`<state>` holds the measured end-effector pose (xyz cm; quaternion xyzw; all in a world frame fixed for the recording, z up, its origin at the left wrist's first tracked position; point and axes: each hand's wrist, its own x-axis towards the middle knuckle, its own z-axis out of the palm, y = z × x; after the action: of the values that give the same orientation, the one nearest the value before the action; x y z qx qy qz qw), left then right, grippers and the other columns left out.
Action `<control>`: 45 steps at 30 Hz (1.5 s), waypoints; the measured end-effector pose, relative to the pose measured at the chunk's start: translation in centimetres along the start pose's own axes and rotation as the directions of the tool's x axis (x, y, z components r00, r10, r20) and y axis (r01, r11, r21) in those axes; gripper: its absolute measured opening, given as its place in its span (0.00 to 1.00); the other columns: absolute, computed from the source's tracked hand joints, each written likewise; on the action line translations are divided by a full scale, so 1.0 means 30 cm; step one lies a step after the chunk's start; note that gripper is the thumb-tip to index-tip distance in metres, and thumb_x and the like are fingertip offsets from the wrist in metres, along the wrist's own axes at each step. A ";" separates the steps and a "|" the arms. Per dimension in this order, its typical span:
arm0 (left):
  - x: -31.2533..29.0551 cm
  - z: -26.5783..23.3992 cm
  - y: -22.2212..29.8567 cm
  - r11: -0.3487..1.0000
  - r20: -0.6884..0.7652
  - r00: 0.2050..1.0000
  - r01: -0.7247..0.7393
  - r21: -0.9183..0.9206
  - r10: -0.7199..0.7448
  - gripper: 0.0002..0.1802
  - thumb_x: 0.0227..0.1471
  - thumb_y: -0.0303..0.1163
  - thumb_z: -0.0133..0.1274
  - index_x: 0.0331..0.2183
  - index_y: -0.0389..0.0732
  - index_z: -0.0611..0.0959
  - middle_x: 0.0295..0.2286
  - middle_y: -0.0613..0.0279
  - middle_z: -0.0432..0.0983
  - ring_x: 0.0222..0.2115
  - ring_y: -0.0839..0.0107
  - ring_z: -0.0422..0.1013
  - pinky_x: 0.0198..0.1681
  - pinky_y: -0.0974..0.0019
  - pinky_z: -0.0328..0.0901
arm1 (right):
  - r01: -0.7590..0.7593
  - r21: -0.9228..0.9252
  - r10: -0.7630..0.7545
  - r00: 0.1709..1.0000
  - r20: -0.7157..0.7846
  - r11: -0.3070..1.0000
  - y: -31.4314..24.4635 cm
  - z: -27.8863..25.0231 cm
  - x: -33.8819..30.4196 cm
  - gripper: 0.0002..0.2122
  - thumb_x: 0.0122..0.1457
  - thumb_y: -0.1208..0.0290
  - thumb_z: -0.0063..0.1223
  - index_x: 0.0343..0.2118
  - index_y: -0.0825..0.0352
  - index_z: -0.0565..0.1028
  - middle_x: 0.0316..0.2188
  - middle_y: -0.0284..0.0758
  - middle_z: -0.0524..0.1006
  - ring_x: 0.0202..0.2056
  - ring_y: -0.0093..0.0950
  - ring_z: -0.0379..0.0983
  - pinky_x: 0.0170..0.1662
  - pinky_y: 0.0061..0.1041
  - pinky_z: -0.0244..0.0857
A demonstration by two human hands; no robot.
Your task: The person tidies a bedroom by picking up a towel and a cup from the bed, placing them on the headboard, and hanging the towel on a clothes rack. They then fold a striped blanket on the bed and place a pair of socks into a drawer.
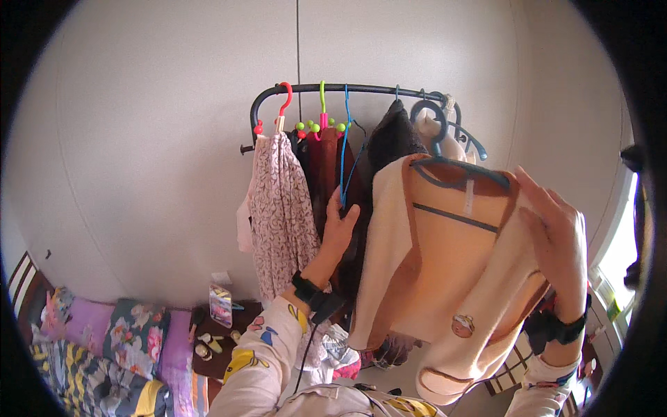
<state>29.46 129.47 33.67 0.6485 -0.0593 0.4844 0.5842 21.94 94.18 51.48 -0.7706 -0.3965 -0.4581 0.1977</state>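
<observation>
From where I stand, the cream cardigan (451,274) is right of centre, between the person's hands but far nearer the right one. The right hand (554,226) holds it by the shoulder on that side, though the far side of the grip is hidden from me. The left hand (339,229) is drawn in narrow, thumb and fingers around the lower end of a blue hanger (344,149), which hangs edge-on from the black rail (375,88).

The cardigan faces the person with its front open; its long axis runs downward from the grey hanger (436,147), and the shoulder line dips a little to the right. The hanger's hook shows just below the rail; I can't tell whether the two touch.

Between the two hangers hangs a dark fuzzy garment (396,139), so that stretch of rail looks tight. Left of the left hand, a patterned dress (281,201) takes up the rail's end. The freer room seems to be along the pale wall (174,160), and toward the person.
</observation>
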 end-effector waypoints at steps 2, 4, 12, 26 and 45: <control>0.046 0.012 -0.013 0.993 0.023 0.993 -0.115 -0.008 0.115 0.19 0.53 0.33 0.49 0.47 0.38 0.71 0.51 0.51 0.59 0.53 0.57 0.55 0.55 0.60 0.51 | -0.020 -0.136 0.020 1.000 0.000 0.990 -0.055 0.044 0.053 0.21 0.49 0.83 0.49 0.47 0.57 0.73 0.22 0.38 0.72 0.25 0.34 0.71 0.30 0.29 0.65; 0.070 0.013 -0.016 0.913 0.083 0.958 -0.286 0.291 0.274 0.13 0.53 0.31 0.47 0.41 0.37 0.75 0.50 0.50 0.60 0.52 0.54 0.56 0.55 0.59 0.51 | -0.028 -0.220 0.028 1.000 -0.005 0.975 -0.085 0.094 0.125 0.19 0.50 0.80 0.49 0.47 0.57 0.72 0.23 0.38 0.72 0.25 0.35 0.71 0.31 0.30 0.65; 0.082 -0.005 0.011 0.771 0.298 0.861 -0.503 0.390 0.412 0.07 0.52 0.27 0.46 0.33 0.37 0.77 0.47 0.51 0.66 0.50 0.53 0.58 0.53 0.56 0.54 | 0.030 -0.493 -0.045 0.999 -0.020 0.870 -0.075 0.331 0.513 0.13 0.53 0.71 0.46 0.42 0.57 0.72 0.25 0.39 0.76 0.31 0.36 0.75 0.33 0.33 0.69; -0.015 -0.067 0.005 0.881 0.270 0.922 -0.356 0.313 0.277 0.28 0.51 0.28 0.47 0.53 0.33 0.63 0.54 0.43 0.54 0.56 0.52 0.52 0.59 0.60 0.47 | 0.275 -0.626 -0.418 0.904 -0.090 0.729 -0.080 0.782 0.336 0.24 0.53 0.68 0.42 0.55 0.61 0.60 0.54 0.37 0.60 0.60 0.33 0.47 0.60 0.45 0.42; -1.229 -0.660 0.351 0.662 -0.465 0.855 0.487 0.570 -0.228 0.13 0.55 0.29 0.45 0.43 0.40 0.75 0.41 0.59 0.71 0.44 0.67 0.67 0.46 0.66 0.62 | 0.080 0.723 -0.637 -0.414 0.650 0.686 -0.337 1.425 -1.043 0.26 0.51 0.53 0.50 0.50 0.65 0.68 0.48 0.47 0.69 0.49 0.43 0.66 0.52 0.34 0.59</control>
<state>-7.68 124.31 12.32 0.7143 0.3557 0.4538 0.3966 29.09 115.43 2.42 -0.5671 -0.7076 0.3580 -0.2225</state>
